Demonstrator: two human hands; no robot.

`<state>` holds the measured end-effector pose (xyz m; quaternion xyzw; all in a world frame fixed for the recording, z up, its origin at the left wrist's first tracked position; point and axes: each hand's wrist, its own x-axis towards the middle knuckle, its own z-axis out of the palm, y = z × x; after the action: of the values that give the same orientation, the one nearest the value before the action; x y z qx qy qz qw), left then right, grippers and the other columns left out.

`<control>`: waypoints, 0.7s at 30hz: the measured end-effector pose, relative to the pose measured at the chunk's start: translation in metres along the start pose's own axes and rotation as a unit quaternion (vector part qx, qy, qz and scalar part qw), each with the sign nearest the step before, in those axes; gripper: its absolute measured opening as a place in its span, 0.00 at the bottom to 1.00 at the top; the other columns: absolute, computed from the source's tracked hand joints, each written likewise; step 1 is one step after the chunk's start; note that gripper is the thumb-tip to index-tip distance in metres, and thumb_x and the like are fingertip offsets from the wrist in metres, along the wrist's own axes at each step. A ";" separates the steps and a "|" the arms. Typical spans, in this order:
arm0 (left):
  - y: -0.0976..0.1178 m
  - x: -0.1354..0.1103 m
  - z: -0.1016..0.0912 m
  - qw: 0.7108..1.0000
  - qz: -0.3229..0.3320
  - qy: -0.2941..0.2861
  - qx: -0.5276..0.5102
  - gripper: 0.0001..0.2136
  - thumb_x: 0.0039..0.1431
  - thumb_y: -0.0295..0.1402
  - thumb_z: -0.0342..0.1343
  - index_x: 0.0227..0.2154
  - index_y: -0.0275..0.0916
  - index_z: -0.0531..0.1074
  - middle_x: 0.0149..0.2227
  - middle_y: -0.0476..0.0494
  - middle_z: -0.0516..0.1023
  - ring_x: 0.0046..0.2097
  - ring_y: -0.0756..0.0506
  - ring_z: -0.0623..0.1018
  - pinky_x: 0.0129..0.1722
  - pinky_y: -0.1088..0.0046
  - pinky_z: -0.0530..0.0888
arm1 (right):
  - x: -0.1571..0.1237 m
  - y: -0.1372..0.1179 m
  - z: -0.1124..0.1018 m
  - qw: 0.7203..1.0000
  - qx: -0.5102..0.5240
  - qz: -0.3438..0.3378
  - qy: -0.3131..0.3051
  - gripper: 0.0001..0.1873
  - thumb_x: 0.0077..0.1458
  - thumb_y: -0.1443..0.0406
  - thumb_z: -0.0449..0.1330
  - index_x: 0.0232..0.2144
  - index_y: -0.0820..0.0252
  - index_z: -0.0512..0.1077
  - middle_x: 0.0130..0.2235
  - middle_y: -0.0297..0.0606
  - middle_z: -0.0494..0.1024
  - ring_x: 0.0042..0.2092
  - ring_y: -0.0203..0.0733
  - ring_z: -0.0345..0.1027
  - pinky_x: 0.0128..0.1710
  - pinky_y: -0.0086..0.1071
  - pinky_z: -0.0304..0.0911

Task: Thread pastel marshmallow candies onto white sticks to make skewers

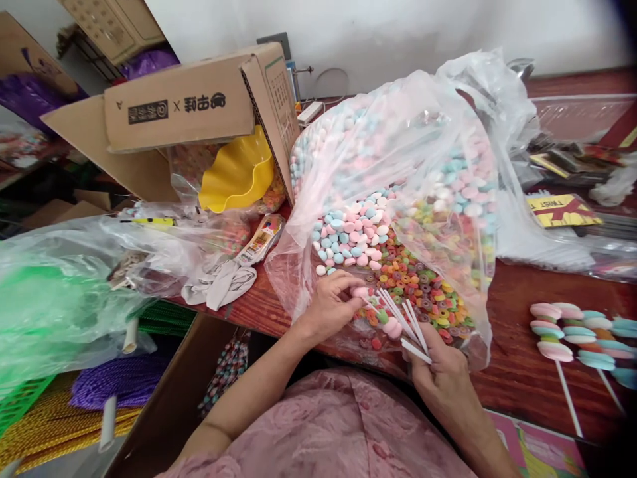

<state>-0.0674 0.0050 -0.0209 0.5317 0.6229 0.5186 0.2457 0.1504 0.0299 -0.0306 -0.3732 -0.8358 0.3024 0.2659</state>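
My left hand (332,302) pinches a pink candy piece (359,291) at the tip of a white stick. A bundle of several white sticks (404,318) fans up and to the left out of my right hand (440,368), which is closed around it; one stick carries a pink candy (393,326). Both hands work at the mouth of a large clear plastic bag (448,133) lying on the red-brown table (517,372). The bag holds pastel pink, blue and white candies (351,232) and multicoloured ring candies (423,285).
Finished candy skewers (577,332) lie on the table at the right. A tipped cardboard box (194,106) with a yellow wavy bowl (236,176) stands at the back left. Green and clear plastic bags (60,292) crowd the left. Flat packets (562,209) lie at the right rear.
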 end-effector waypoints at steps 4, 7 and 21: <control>-0.006 -0.002 0.001 0.999 -0.017 0.014 -0.033 0.06 0.50 0.25 0.62 0.32 0.37 0.79 0.33 0.44 0.79 0.35 0.48 0.76 0.34 0.75 0.71 | -0.003 -0.004 -0.003 1.000 -0.001 0.003 -0.006 0.09 0.59 0.67 0.49 0.38 0.57 0.69 0.22 0.30 0.71 0.19 0.36 0.60 0.22 0.27 0.57; -0.008 -0.003 0.003 0.999 -0.001 0.027 -0.034 0.07 0.49 0.23 0.61 0.33 0.37 0.79 0.34 0.45 0.80 0.37 0.48 0.77 0.37 0.73 0.72 | -0.004 -0.003 -0.004 1.000 -0.024 -0.007 -0.011 0.10 0.59 0.68 0.49 0.39 0.57 0.69 0.23 0.31 0.72 0.20 0.37 0.62 0.23 0.28 0.58; 0.000 -0.011 0.010 0.980 0.140 0.041 0.136 0.10 0.56 0.20 0.52 0.33 0.37 0.78 0.32 0.43 0.80 0.35 0.48 0.78 0.35 0.72 0.75 | -0.001 -0.015 0.003 0.999 -0.018 -0.035 0.006 0.16 0.54 0.75 0.47 0.40 0.56 0.68 0.27 0.30 0.74 0.24 0.36 0.69 0.27 0.26 0.61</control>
<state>-0.0550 -0.0014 -0.0275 0.6205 0.6166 0.4795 0.0697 0.1420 0.0204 -0.0219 -0.3500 -0.8523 0.2750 0.2746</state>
